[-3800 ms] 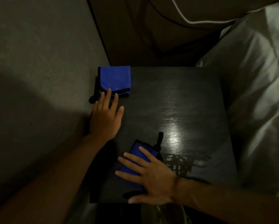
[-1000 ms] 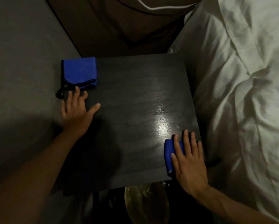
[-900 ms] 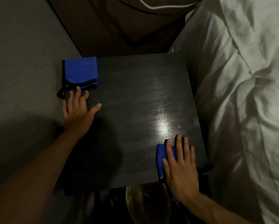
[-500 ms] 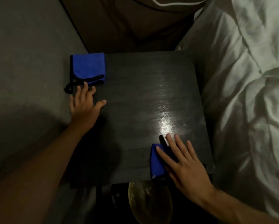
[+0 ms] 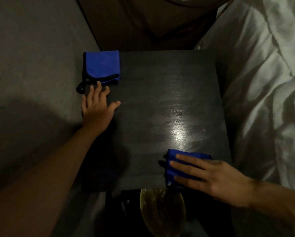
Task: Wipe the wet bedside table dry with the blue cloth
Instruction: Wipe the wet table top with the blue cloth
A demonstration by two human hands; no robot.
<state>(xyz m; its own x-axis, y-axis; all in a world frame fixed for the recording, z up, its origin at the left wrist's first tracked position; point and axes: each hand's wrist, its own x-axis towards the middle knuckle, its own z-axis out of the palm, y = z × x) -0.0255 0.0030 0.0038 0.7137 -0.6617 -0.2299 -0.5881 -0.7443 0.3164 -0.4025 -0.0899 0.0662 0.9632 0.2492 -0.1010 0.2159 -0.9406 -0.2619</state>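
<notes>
the blue cloth (image 5: 174, 172), folded small with a dark trim, lies at 5 o'clock on the dark worktop (image 5: 160, 93), near its front edge. our right grip (image 5: 216, 178) lies flat on it, fingers straight and spread, pressing rather than clutching. our left grip (image 5: 97, 108) rests flat at 9 o'clock, fingers loosely spread, fingertips by a second folded blue cloth (image 5: 101, 65) at 11 o'clock. the shine right of centre may be wetness or just glare.

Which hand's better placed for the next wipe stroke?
Right. The right hand presses flat on the blue cloth at the near right corner of the table, beside the glossy patch. The left hand rests flat by the folded cloth, holding nothing.
</notes>
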